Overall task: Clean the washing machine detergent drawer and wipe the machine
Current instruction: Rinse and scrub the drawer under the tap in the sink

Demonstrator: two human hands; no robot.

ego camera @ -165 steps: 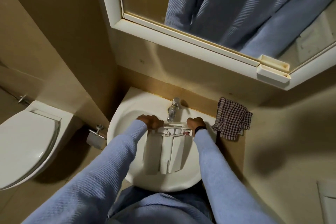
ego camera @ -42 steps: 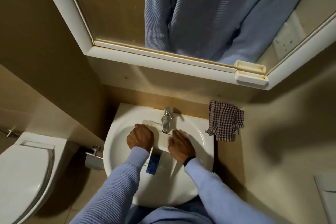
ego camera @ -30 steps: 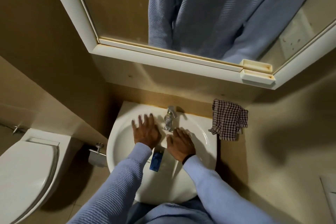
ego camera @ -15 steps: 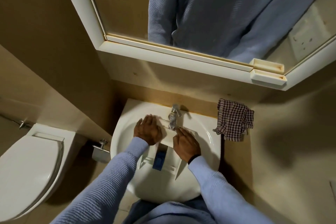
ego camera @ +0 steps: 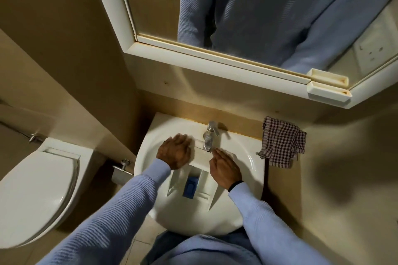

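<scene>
The detergent drawer [ego camera: 195, 191] lies in the sink [ego camera: 193, 221], tilted, with its front panel [ego camera: 202, 157] up under the tap [ego camera: 210, 135] and its open compartments running back toward the person; a blue insert [ego camera: 190, 186] sits in the middle compartment; the left hand [ego camera: 175, 153] covers the left end of the panel, its fingers blurred but seemingly stretched flat rather than curled, and the right hand [ego camera: 225, 170] lies along the right end with fingers straight and pressed together, tips just beside the spout; whether water is running cannot be told. The step in hand looks like rinsing and rubbing the drawer; done well, one hand would steady the drawer against the basin wall while the other rubs, since a wet plastic drawer on glazed ceramic is likely to slide; flat palms suit the broad panel, but the compartment corners and the channel round the insert probably call for fingertips, and the insert may need lifting out so residue beneath it can be reached; tipping the compartments under the stream would let loosened detergent drain away instead of pooling; the spout sits close above the panel, so knuckles could knock it. A checked cloth [ego camera: 282, 146] hangs just beside the sink's right edge, handy for drying the drawer and for the machine wipe, which is not yet begun.
</scene>
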